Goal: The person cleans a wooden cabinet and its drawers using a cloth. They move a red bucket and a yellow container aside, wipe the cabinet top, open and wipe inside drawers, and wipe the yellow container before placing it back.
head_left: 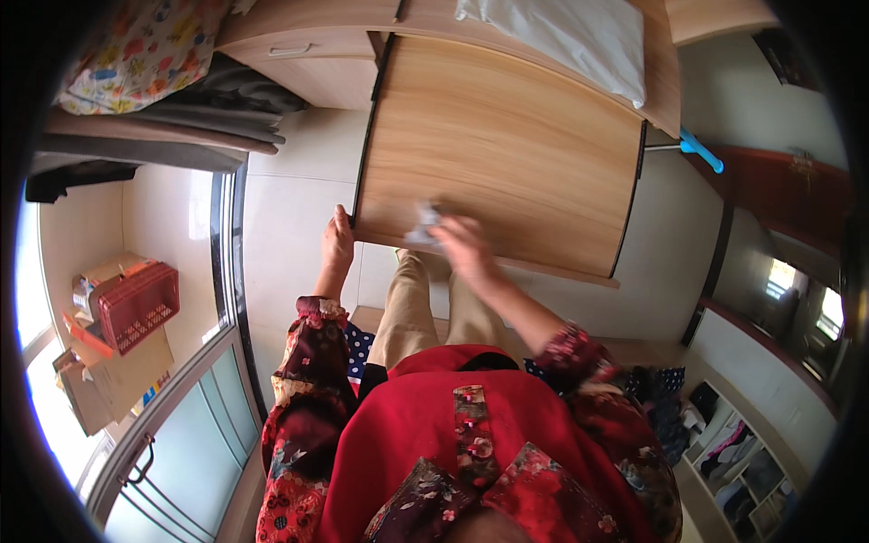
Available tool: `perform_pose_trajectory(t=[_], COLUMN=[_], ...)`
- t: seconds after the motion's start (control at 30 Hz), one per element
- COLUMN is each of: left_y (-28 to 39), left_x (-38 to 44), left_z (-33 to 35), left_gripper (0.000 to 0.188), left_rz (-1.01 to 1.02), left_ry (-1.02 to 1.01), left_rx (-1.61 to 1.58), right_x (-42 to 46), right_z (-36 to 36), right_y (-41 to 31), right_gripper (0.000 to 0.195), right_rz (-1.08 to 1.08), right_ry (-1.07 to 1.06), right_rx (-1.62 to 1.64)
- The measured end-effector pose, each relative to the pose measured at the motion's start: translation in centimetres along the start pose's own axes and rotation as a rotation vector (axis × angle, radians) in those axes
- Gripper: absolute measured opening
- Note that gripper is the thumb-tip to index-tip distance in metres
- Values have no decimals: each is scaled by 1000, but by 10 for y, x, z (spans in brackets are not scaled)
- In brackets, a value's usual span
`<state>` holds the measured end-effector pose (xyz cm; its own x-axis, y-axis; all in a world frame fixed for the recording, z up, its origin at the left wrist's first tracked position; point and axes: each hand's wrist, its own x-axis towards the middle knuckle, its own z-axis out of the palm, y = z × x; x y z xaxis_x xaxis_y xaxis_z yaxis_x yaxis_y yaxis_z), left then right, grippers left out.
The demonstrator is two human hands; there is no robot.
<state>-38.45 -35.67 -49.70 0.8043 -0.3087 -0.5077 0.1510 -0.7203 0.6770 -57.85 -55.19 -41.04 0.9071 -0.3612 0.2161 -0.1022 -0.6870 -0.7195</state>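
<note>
A pull-out wooden tray [516,149] extends from the desk in front of me, with dark slide rails along its two sides. My left hand [338,237] holds the tray's near left corner, thumb up by the rail. In my right hand [465,248] is a grey cloth [426,224], pressed against the wood close to the tray's front edge. Both the hand and the cloth are blurred. Part of the cloth is hidden by my fingers.
White plastic sheeting [570,41] lies on the desk top. Clothes [170,136] hang at the left, near a drawer [292,51]. A red plastic crate [139,309] and cardboard [122,373] are beyond the sliding door [197,434]. A blue-ended rod [703,151] sticks out at right.
</note>
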Motion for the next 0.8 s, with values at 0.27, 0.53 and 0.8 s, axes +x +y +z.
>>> perform_pose_trajectory(t=[0.27,0.53,0.8], left_y=[-14,-7,14], left_x=[3,-2,-8], left_z=[7,1,-4], left_gripper=[73,71,70], left_rz=[-43,41,-9], left_ry=[-3,149,106], left_rx=[-258,76,100], right_x=[27,-43,-134], right_z=[83,-19,-164], right_y=[-31,23,94], right_gripper=[21,19,30], right_rz=[-244,-141,0], right_ry=[-175,-83,-257], right_rx=[-376,-300,-487])
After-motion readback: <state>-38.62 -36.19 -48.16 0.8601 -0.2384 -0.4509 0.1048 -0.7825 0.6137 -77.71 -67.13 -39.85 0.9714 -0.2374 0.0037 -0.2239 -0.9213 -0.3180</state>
